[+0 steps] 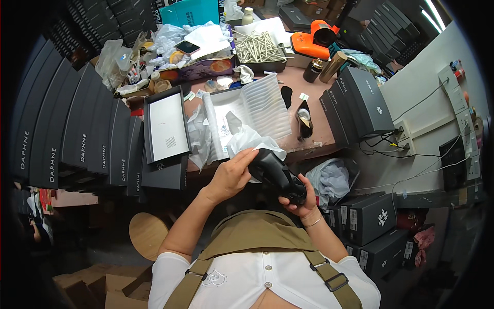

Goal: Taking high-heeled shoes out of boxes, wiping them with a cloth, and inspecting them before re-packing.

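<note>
A glossy black shoe (271, 170) is held in front of my body, over the table's near edge. My right hand (301, 201) is closed round its nearer end, thumb on one side and fingers beneath. At the shoe's farther end, my left hand (232, 177) has its fingers pressed together against the shoe's side. White tissue paper (252, 140) shows around that farther end; whether it is inside the shoe cannot be made out. Just beyond lies an open box lined with ribbed translucent wrapping (265, 108). Another black shoe (304, 121) rests on the table to the right.
An open dark box (167, 126) with a white inside lies left, beside stacked dark shoeboxes (77, 123). Farther back are a box of white sticks (260, 47), an orange tool (311, 41) and a phone (187, 47). More shoeboxes (363, 100) stand right. A round stool (148, 236) is lower left.
</note>
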`<state>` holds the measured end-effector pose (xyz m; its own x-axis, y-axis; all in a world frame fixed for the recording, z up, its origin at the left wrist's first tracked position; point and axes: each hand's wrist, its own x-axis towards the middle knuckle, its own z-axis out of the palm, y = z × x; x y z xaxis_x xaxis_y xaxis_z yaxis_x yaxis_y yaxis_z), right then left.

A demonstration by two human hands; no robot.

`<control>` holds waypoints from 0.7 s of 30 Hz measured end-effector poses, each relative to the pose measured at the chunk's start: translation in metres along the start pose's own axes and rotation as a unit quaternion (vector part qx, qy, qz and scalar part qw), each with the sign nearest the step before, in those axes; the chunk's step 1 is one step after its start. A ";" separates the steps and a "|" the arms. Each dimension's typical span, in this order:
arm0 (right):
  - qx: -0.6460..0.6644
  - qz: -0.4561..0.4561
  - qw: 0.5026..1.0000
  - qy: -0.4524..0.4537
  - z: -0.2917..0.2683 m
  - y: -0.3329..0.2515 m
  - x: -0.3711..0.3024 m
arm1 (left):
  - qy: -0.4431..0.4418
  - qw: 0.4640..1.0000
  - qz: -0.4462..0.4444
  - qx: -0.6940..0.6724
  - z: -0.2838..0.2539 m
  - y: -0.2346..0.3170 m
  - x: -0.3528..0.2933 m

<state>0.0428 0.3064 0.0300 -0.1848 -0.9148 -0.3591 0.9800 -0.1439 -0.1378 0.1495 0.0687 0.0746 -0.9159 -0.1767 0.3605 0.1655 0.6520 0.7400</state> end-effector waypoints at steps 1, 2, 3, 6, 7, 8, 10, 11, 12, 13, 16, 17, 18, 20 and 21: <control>-0.006 0.003 1.000 -0.011 -0.001 -0.004 -0.001 | 0.001 1.000 0.005 0.005 0.004 0.004 0.002; -0.012 0.006 1.000 -0.022 -0.002 -0.007 -0.003 | 0.003 1.000 0.011 0.011 0.006 0.010 0.003; -0.042 -0.008 0.999 -0.027 -0.001 -0.008 -0.006 | 0.004 1.000 0.016 0.016 0.008 0.017 0.003; -0.134 -0.028 0.987 -0.079 0.023 -0.015 -0.011 | 0.034 0.986 0.150 0.058 0.009 0.045 0.004; -0.135 -0.023 0.989 -0.051 0.027 -0.016 -0.012 | 0.028 0.982 0.176 0.060 0.009 0.055 0.004; -0.089 -0.070 0.994 -0.008 0.040 -0.008 -0.007 | 0.031 0.975 0.210 0.069 0.011 0.060 0.004; -0.021 -0.166 0.986 -0.009 0.055 0.010 0.010 | 0.042 0.967 0.245 0.055 0.021 0.066 0.008; -0.081 -0.212 0.973 -0.039 0.063 0.013 0.017 | 0.030 0.966 0.252 0.056 0.024 0.069 0.009; -0.321 -0.299 0.898 0.003 0.057 0.016 0.025 | 0.033 0.966 0.250 0.054 0.027 0.068 0.008; -0.429 -0.325 0.842 0.028 0.048 0.015 0.033 | 0.035 0.969 0.239 0.054 0.032 0.060 0.006; -0.518 -0.271 0.806 0.085 0.037 0.000 0.048 | 0.030 0.972 0.225 0.068 0.042 0.035 -0.013; -0.459 -0.218 0.860 0.048 0.036 -0.005 0.048 | 0.030 0.975 0.212 0.059 0.039 0.038 -0.019; -0.240 -0.155 0.958 -0.012 0.038 -0.009 0.043 | 0.031 0.978 0.198 0.050 0.035 0.045 -0.024; 0.016 -0.058 0.990 -0.124 0.036 -0.011 0.043 | 0.054 0.983 0.175 0.006 0.036 0.046 -0.024; -0.218 -0.118 0.964 -0.092 0.036 -0.006 0.045 | 0.070 0.981 0.178 0.000 0.033 0.050 -0.025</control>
<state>0.0315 0.2527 0.0478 -0.3429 -0.9335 -0.1052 0.7807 -0.2209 -0.5846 0.1682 0.1297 0.0836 -0.7406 -0.0361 0.6710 0.4664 0.6913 0.5519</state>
